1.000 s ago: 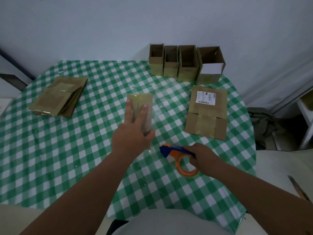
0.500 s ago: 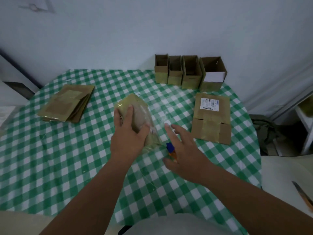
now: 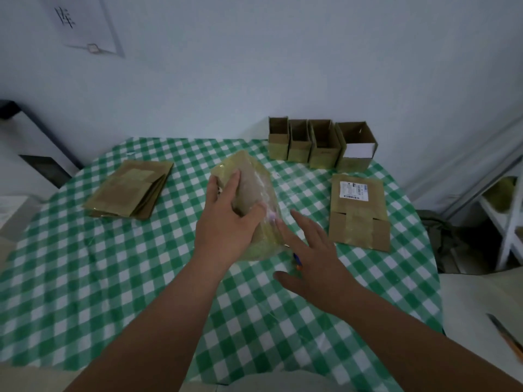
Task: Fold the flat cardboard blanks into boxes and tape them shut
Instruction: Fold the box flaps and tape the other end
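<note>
My left hand [image 3: 226,222] grips a tape-wrapped cardboard box [image 3: 252,199], tilted above the middle of the checked table [image 3: 85,278]. My right hand [image 3: 314,256] hovers beside it, fingers spread, its grip holding nothing. Four open-topped boxes [image 3: 319,144] stand in a row at the far edge, their insides showing only bare cardboard. Flat blanks [image 3: 130,189] lie stacked on the left; another labelled blank [image 3: 358,212] lies on the right.

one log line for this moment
left hand grips taped box | right hand open beside it | four open boxes at back
</note>
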